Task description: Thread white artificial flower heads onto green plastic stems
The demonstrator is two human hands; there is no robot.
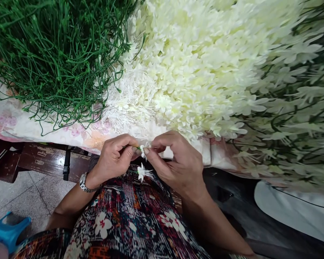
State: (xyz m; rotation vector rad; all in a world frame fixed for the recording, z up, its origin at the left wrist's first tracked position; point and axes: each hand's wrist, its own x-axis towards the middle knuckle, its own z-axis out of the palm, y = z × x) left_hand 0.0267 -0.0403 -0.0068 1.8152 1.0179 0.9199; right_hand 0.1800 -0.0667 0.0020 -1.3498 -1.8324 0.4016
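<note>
Green stems (56, 54) lay heaped at the left of the cloth-covered table (21, 126), with cream flower heads (199, 64) piled beside them right up to the near edge. Just below that edge, over the lap, the left hand (115, 158) pinched a thin stem (133, 147). The right hand (178, 163) curled in, fingertips closed on the small white flower (143, 151) at its tip.

Wooden bench (51, 160) under floral cloth (13, 124), green stems (56, 54) heaped left, cream flowers (199, 61) piled centre, sprays (299, 108) right

Silver wristwatch (83, 182) on left wrist; dark floral-patterned garment (129, 219) over lap
</note>
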